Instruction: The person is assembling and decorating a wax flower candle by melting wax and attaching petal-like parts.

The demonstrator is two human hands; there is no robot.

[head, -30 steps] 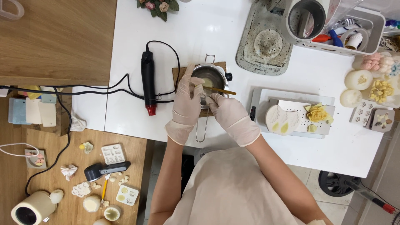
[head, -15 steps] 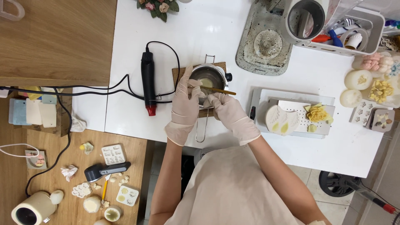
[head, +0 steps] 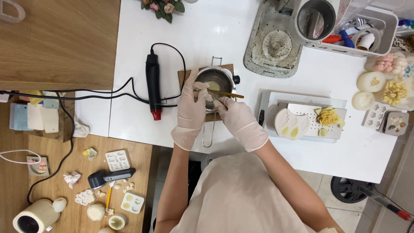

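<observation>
A small metal pot with a wire handle sits on a wooden board on the white table. My left hand, in a pale glove, rests on the pot's left rim with the fingers curled at it. In my gloved right hand is a thin wooden stick, pinched near its middle, lying across the pot's front. Yellowish wax shows inside the pot.
A black and red heat gun lies left of the pot, its cord trailing left. A tray with a white mould and a yellow wax flower stands to the right. Wax pieces, moulds and a cup cover the lower wooden table.
Both hands stay at the pot. The stick has shifted slightly across the pot's front.
</observation>
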